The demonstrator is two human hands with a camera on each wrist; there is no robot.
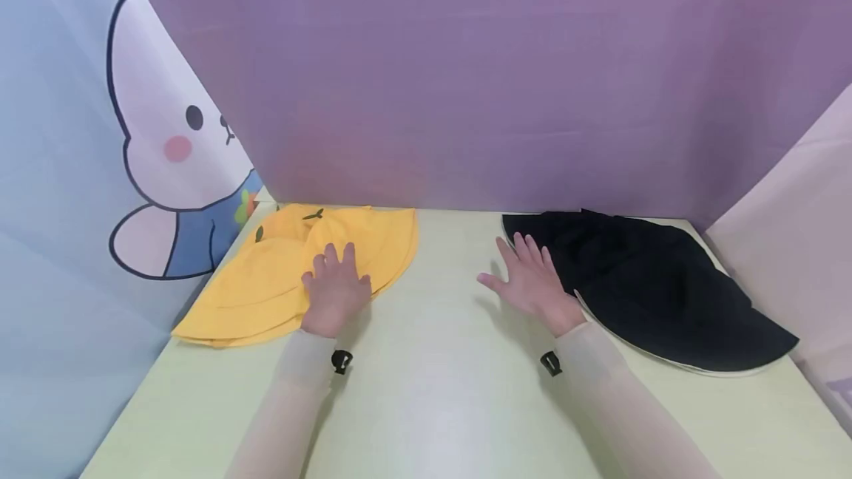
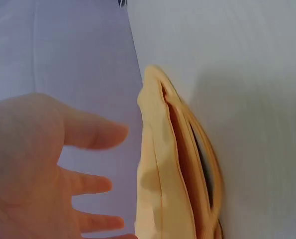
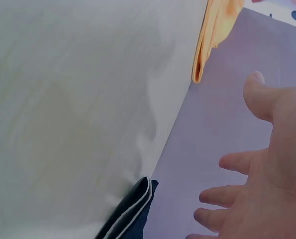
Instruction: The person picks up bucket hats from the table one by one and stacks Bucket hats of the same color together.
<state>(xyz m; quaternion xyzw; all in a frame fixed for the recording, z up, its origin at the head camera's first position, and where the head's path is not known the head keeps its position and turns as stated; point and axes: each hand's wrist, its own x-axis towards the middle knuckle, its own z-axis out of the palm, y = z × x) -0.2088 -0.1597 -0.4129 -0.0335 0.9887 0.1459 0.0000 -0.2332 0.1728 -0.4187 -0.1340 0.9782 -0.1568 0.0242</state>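
Note:
A yellow bucket hat (image 1: 266,279) lies folded flat at the back left of the table, small dark leaf-like marks near its top. My left hand (image 1: 336,290) hovers at its right part, fingers spread and holding nothing. In the left wrist view the hat's layered brim (image 2: 162,164) stands just past the fingertips. On the right lies a black bucket hat (image 1: 659,287) with a pale brim edge, also flat. Over its left edge is my right hand (image 1: 532,283), fingers spread, nothing held. The right wrist view shows the black hat's folded corner (image 3: 133,214) below the hand (image 3: 257,184).
The pale table (image 1: 433,390) runs up to a purple cloth wall (image 1: 466,80). A blue cloth (image 1: 53,205) with a printed rabbit hangs along the left side, and a pale pinkish cloth (image 1: 792,242) along the right. Each wrist wears a dark clip-like piece (image 1: 342,361).

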